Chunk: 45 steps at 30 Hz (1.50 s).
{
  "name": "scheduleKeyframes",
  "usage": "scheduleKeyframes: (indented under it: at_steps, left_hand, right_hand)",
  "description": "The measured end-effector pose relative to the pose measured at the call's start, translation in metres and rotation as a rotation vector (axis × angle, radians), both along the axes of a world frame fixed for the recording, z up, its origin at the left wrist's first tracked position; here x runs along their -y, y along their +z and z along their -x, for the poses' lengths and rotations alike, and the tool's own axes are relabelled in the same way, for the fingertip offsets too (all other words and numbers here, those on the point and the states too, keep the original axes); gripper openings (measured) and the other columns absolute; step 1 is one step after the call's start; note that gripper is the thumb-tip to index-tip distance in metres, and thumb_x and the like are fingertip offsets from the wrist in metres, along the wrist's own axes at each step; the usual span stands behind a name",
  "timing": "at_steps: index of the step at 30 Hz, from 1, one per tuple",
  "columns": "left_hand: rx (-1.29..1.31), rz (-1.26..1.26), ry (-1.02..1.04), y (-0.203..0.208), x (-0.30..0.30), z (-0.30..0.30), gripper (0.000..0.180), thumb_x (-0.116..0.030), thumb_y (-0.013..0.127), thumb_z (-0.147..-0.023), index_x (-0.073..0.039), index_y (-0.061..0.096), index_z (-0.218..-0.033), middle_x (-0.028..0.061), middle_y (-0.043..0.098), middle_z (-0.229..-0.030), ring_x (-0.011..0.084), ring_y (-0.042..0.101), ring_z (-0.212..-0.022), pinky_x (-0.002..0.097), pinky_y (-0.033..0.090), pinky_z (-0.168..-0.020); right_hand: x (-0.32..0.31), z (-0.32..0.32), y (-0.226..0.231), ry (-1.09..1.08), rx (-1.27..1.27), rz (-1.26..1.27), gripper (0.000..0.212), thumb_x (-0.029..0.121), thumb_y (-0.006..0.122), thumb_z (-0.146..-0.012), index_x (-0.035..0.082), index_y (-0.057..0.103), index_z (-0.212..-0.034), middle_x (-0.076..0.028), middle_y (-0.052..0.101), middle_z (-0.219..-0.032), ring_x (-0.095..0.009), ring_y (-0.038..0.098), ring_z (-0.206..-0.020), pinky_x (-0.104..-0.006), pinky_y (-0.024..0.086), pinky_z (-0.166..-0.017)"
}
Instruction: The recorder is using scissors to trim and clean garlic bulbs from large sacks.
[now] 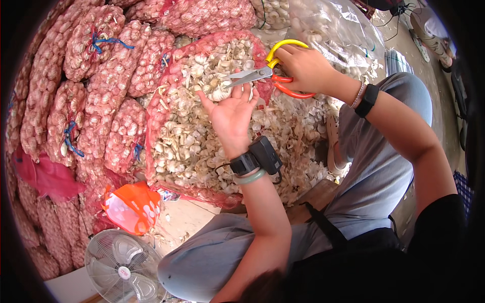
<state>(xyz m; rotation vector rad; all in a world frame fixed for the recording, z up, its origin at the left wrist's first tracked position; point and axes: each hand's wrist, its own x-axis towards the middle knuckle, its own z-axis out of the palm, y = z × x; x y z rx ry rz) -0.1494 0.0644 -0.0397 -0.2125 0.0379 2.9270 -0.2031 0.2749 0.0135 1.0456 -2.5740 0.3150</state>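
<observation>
My right hand grips a pair of scissors with one yellow and one orange handle. Their blades are slightly parted and point left, over the fingers of my left hand. That hand is palm up, thumb and fingers apart, above a heap of loose garlic. A whitish garlic bulb shows between its thumb and fingers, close to the blade tips; it appears to lie on the heap rather than in my grasp. The fingertips are partly hidden by the blades.
Red net sacks of garlic are stacked on the left. Papery garlic skins spread beside my leg. A clear plastic bag stands at the far right, an orange bag and a fan at the near left. Another person's feet show top right.
</observation>
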Motion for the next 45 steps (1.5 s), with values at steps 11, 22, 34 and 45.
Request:
scheduleKeyframes:
  at_steps: [11, 22, 34, 45]
  left_hand:
    - [-0.02, -0.017, -0.13, 0.0, 0.008, -0.002, 0.083, -0.07, 0.054, -0.073, -0.002, 0.044, -0.119, 0.011, 0.052, -0.124, 0.0263, 0.044, -0.113, 0.0474, 0.029, -0.095]
    - [0.16, -0.021, 0.11, -0.001, 0.004, -0.002, 0.081, -0.068, 0.06, -0.071, -0.002, 0.046, -0.113, 0.0078, 0.056, -0.108, 0.0224, 0.048, -0.104, 0.0426, 0.032, -0.092]
    - [0.192, 0.06, 0.171, -0.002, 0.001, 0.0, 0.084, -0.068, 0.067, -0.064, -0.004, 0.047, -0.113, 0.0106, 0.044, -0.116, 0.0238, 0.037, -0.111, 0.0438, 0.031, -0.095]
    - [0.133, 0.009, 0.129, -0.008, 0.009, -0.003, 0.077, -0.066, 0.066, -0.066, -0.007, 0.05, -0.113, 0.0109, 0.045, -0.116, 0.0264, 0.038, -0.118, 0.0464, 0.03, -0.096]
  right_hand:
    - [0.001, 0.002, 0.006, 0.018, -0.003, -0.046, 0.048, 0.041, 0.07, -0.071, 0.008, 0.054, -0.103, -0.008, 0.059, -0.095, -0.028, 0.063, -0.077, -0.0383, 0.051, -0.063]
    - [0.006, -0.004, 0.012, -0.037, 0.002, -0.02, 0.047, 0.039, 0.071, -0.071, 0.01, 0.055, -0.104, -0.01, 0.061, -0.091, -0.028, 0.064, -0.077, -0.0376, 0.05, -0.063]
    - [0.016, -0.004, 0.02, 0.054, -0.132, -0.046, 0.043, 0.036, 0.073, -0.068, 0.009, 0.056, -0.096, -0.008, 0.058, -0.092, -0.026, 0.063, -0.082, -0.0356, 0.05, -0.066]
    - [0.02, -0.005, 0.017, 0.104, -0.159, -0.047, 0.046, 0.037, 0.074, -0.066, 0.008, 0.056, -0.096, -0.008, 0.058, -0.094, -0.026, 0.062, -0.08, -0.0357, 0.05, -0.065]
